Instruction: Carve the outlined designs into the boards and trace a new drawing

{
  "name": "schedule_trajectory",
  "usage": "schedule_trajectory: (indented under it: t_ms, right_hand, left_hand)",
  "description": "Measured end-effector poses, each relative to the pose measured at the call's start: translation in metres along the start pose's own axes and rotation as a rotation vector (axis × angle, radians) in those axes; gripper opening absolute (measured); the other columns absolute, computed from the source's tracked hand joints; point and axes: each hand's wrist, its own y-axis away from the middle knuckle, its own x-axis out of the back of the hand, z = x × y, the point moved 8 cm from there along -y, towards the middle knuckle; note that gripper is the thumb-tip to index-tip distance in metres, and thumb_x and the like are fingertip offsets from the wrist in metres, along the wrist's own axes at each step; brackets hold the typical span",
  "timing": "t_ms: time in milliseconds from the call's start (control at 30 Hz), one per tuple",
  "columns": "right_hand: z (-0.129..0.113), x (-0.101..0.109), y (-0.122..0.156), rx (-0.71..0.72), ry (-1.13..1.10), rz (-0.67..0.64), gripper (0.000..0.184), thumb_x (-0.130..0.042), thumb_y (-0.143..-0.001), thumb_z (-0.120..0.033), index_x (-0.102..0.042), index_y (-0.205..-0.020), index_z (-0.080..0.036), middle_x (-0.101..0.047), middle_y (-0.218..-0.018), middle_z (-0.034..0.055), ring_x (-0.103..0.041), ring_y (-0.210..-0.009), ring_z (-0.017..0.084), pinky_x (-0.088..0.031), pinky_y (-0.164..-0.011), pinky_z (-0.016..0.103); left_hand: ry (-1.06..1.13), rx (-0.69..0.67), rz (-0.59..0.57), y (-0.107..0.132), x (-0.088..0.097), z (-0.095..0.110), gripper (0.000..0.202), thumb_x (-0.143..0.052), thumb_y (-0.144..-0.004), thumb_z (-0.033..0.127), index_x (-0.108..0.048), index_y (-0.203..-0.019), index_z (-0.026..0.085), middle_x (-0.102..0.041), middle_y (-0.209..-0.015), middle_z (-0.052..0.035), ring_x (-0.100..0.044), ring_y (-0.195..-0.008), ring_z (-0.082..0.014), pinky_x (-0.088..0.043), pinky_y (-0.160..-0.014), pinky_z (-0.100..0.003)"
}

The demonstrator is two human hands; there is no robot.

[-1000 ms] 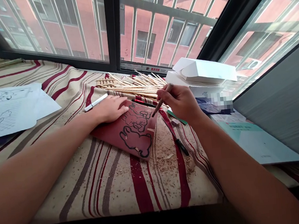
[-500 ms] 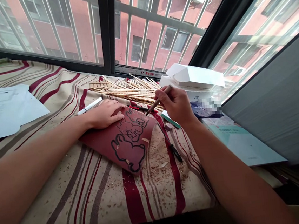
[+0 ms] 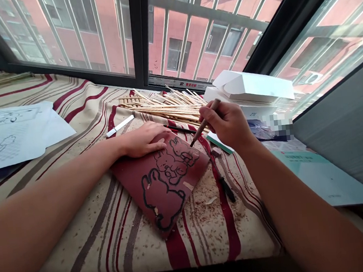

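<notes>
A dark red board [image 3: 134, 174] lies at an angle on the striped cloth, with rabbit-like figures in black lines on its face. My left hand [image 3: 145, 140] rests flat on the board's upper left part, fingers stretched out. My right hand [image 3: 230, 122] grips a slim wooden-handled carving tool [image 3: 206, 121]. Its dark tip points down at the board's upper right, by the smaller figures; whether it touches cannot be made out. Pale crumbs and shavings [image 3: 207, 208] lie beside the board. Near my right hand are a black-handled tool [image 3: 226, 188] and a white-and-green block [image 3: 220, 143].
Thin wooden sticks [image 3: 172, 107] are heaped behind the board, near the window. A white box [image 3: 257, 88] stands at the back right, above a pale green book [image 3: 321, 182]. Drawn-on paper sheets [image 3: 14, 135] lie left. A white marker [image 3: 120, 126] is beyond my left hand.
The view has shifted, so the board and both hands appear further right and slightly lower. My left hand stays on the board; my right hand still holds the carving tool over its upper right.
</notes>
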Motion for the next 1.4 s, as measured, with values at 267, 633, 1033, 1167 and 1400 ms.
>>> schedule_trajectory:
  t_ms: [267,633,1033,1167,1400]
  right_hand:
    - [-0.012,-0.007,0.007,0.058,-0.018,-0.053,0.034,-0.067,-0.093,-0.044,-0.063,-0.072,-0.018,-0.054,-0.061,-0.0019,-0.045,-0.052,0.009,-0.037,-0.051,0.029]
    - [-0.029,-0.019,0.016,0.153,0.099,-0.123,0.036,-0.062,-0.096,-0.039,-0.061,-0.065,-0.019,-0.057,-0.06,-0.001,-0.049,-0.054,0.011,-0.038,-0.054,0.029]
    - [-0.015,-0.023,0.014,0.089,0.17,-0.159,0.04,-0.065,-0.094,-0.045,-0.062,-0.064,-0.02,-0.057,-0.057,-0.0003,-0.046,-0.052,0.012,-0.034,-0.05,0.029]
    - [-0.019,-0.022,0.014,0.093,0.148,-0.155,0.036,-0.066,-0.093,-0.042,-0.065,-0.065,-0.019,-0.059,-0.058,-0.0004,-0.047,-0.052,0.011,-0.036,-0.051,0.028]
    - [-0.021,-0.032,0.015,0.074,0.128,-0.305,0.034,-0.061,-0.094,-0.039,-0.061,-0.067,-0.018,-0.058,-0.059,-0.0011,-0.047,-0.054,0.009,-0.037,-0.052,0.026]
  left_hand:
    - [0.113,-0.076,-0.013,0.002,-0.002,0.009,0.059,-0.05,-0.098,0.048,-0.049,-0.149,0.018,-0.053,-0.152,-0.0143,-0.047,-0.141,-0.0269,-0.035,-0.122,-0.042]
    - [0.075,-0.008,0.013,-0.002,-0.005,0.007,0.054,-0.034,-0.103,0.035,-0.045,-0.154,0.019,-0.054,-0.152,-0.0133,-0.052,-0.138,-0.0249,-0.039,-0.118,-0.04]
    - [0.012,-0.035,0.026,-0.002,-0.002,0.024,0.049,-0.044,-0.099,0.035,-0.058,-0.141,0.015,-0.063,-0.14,-0.0135,-0.056,-0.128,-0.0266,-0.041,-0.114,-0.042]
    - [0.021,-0.036,0.012,-0.003,-0.003,0.024,0.051,-0.042,-0.099,0.035,-0.057,-0.143,0.013,-0.061,-0.143,-0.0146,-0.054,-0.13,-0.0281,-0.039,-0.116,-0.043]
    - [0.014,-0.041,0.032,-0.004,-0.005,0.017,0.051,-0.037,-0.1,0.036,-0.057,-0.143,0.017,-0.064,-0.138,-0.0142,-0.056,-0.127,-0.0279,-0.042,-0.113,-0.044]
